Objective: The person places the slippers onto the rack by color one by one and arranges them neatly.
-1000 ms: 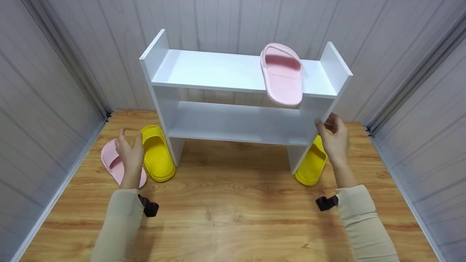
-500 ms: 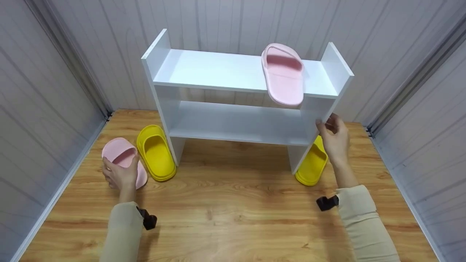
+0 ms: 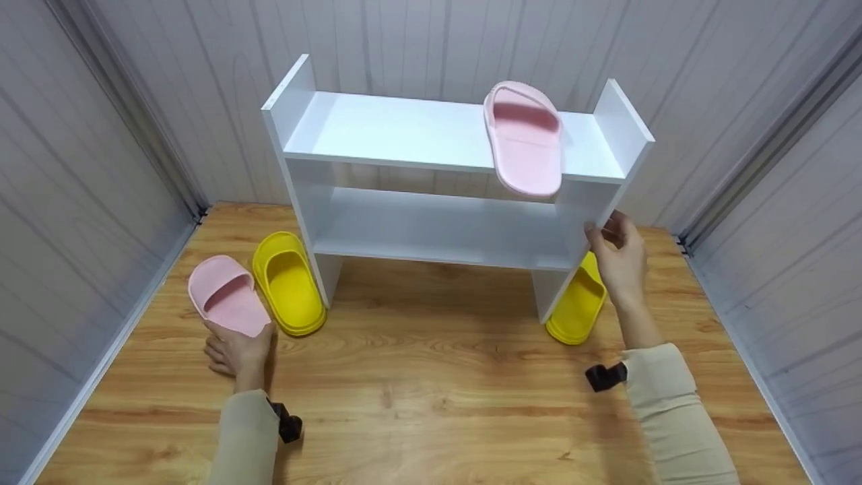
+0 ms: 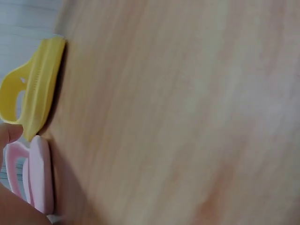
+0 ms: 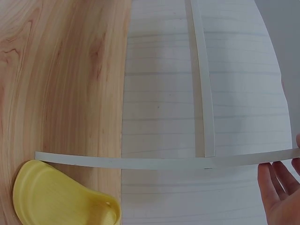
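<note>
"Up on the top shelf (image 3: 390, 131), what's done?"

"One of four: the upper pink slipper (image 3: 528, 148), its heel jutting past the front edge. I'd call it early."

"And left?"

"Three on the floor (image 3: 431, 404). The lower pink slipper (image 3: 231, 303) and a yellow slipper (image 3: 292, 289) lie left of the white rack (image 3: 438, 229); the second yellow slipper (image 3: 576, 310) sits just beside its right side."

"The hands?"

"The left hand (image 3: 240, 349) has its grip round the lower pink one's heel. The right hand (image 3: 619, 263) pinches the rack's side panel (image 3: 590, 195)."
</note>
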Motion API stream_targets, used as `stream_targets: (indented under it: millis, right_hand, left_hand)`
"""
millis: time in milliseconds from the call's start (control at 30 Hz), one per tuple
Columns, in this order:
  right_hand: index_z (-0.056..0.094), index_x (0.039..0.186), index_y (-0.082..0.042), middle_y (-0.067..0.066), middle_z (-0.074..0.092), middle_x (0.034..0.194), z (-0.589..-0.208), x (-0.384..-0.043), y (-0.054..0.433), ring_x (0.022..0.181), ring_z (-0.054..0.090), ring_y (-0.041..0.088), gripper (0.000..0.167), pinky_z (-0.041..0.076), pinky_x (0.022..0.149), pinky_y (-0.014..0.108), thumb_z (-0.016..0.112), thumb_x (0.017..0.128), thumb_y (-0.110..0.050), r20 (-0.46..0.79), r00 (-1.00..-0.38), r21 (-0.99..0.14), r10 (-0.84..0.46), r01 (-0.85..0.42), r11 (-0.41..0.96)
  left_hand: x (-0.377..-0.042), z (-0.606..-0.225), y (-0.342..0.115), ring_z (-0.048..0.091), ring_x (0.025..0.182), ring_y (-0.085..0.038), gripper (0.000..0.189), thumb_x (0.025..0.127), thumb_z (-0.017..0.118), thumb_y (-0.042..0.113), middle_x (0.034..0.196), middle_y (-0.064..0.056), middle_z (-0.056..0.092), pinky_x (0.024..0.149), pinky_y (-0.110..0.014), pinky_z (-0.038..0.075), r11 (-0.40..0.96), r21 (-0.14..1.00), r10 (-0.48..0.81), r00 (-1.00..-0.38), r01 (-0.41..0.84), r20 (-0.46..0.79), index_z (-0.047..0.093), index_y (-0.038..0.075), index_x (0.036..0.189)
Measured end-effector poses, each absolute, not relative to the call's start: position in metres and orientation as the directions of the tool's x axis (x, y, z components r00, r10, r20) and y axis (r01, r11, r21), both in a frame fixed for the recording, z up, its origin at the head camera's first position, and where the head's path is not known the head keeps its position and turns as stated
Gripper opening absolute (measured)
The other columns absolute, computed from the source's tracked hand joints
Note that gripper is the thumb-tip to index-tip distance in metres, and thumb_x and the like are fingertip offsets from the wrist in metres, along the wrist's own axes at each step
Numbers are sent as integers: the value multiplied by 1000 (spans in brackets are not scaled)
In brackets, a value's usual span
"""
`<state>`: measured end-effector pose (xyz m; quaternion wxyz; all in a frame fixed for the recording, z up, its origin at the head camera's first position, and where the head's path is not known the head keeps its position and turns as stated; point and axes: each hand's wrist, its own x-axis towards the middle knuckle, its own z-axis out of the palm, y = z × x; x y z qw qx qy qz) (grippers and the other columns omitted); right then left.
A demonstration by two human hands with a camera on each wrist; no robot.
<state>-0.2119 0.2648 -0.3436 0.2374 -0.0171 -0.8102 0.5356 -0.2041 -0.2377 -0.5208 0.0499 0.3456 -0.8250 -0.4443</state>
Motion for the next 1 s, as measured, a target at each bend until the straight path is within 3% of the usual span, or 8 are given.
stream_targets:
  millis: [267, 733, 1000]
  right_hand:
    - [44, 124, 1, 17, 49, 114, -339, -207, 259, 103, 47, 25, 44, 43, 81, 29, 54, 88, -20, 359, -889, -878, 283, -219, 427]
    - [41, 126, 1, 16, 48, 116, -336, -204, 257, 105, 46, 26, 45, 44, 82, 31, 52, 89, -23, 362, -890, -865, 278, -209, 456]
    - [44, 125, -2, 14, 50, 114, -352, -218, 271, 102, 47, 23, 45, 45, 77, 27, 54, 88, -24, 380, -882, -868, 280, -234, 439]
  left_hand:
    - [-203, -534, -231, -15, 125, -41, 109, 74, 63, 38, 139, -30, -9, 94, -56, -13, 457, 707, -637, -754, -540, -163, -19, 4, 136]
    - [-209, -538, -227, -11, 126, -41, 106, 75, 65, 36, 139, -30, -2, 94, -56, -13, 453, 701, -713, -696, -550, -85, -12, 1, 138]
    - [-213, -538, -233, 4, 125, -43, 99, 77, 63, 33, 134, -31, 12, 96, -55, -6, 436, 706, -738, -671, -558, -74, -7, 1, 139]
